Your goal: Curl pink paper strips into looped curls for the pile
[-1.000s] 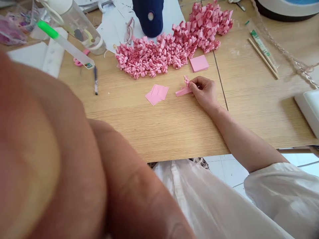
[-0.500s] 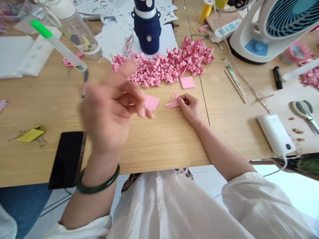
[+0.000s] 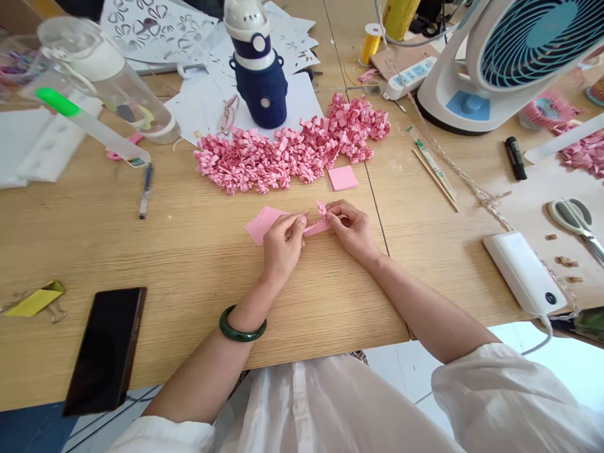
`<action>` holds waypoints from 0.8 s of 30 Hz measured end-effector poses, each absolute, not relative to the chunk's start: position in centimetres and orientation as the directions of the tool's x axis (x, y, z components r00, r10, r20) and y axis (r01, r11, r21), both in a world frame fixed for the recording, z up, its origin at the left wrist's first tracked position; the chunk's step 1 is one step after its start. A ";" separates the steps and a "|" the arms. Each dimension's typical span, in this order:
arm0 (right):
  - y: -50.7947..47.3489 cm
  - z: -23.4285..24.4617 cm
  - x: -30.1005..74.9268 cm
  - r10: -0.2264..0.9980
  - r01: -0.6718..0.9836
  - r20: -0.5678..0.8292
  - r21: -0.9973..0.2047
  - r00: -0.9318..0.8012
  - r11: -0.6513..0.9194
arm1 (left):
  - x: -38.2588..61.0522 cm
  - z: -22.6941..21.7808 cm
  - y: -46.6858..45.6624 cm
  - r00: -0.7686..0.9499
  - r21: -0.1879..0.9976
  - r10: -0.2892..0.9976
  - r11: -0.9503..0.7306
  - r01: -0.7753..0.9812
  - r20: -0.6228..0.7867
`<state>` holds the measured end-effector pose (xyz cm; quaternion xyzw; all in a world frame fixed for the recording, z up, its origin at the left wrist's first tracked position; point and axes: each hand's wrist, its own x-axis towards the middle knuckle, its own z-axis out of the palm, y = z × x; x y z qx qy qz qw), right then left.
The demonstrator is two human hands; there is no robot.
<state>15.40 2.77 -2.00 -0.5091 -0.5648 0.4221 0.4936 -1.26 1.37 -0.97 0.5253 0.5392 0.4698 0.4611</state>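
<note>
Between my hands is a pink paper strip (image 3: 317,228) with a small curled, looped piece (image 3: 322,209) standing up at its right end. My right hand (image 3: 352,229) pinches the strip near that curled end. My left hand (image 3: 284,245), with a green bangle on its wrist, is closed with thumb and finger pressed together at the strip's left end. Flat pink paper sheets (image 3: 265,223) lie partly under my left hand. A small stack of square pink paper (image 3: 343,178) rests just beyond my right hand. Behind it spreads a long heap of pink paper curls (image 3: 268,157).
A navy bottle (image 3: 261,88) stands on white papers behind the heap. At the left are a clear bottle (image 3: 136,100), a pen (image 3: 146,192) and a phone (image 3: 106,349). To the right are a fan (image 3: 472,94), thin sticks (image 3: 436,179), a white power bank (image 3: 523,270) and scissors (image 3: 573,217).
My left hand has come down from its raised, blurred position to the left end of the strip. My right hand still pinches the strip. The view has shifted slightly.
</note>
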 end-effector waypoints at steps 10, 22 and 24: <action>2.3 -1.4 15.3 0.987 0.134 0.157 -0.978 -0.035 0.160 | -1.5 -0.2 0.9 0.079 0.988 0.993 0.075 0.137 -0.086; 3.0 -1.8 14.8 0.990 0.189 0.094 -0.979 0.105 0.073 | -3.2 0.1 1.2 -0.032 0.957 0.997 -0.063 0.284 0.075; 2.0 0.0 15.0 0.993 0.144 0.030 -0.989 0.110 0.014 | -4.1 1.6 0.0 -0.054 0.962 0.989 -0.118 0.247 0.135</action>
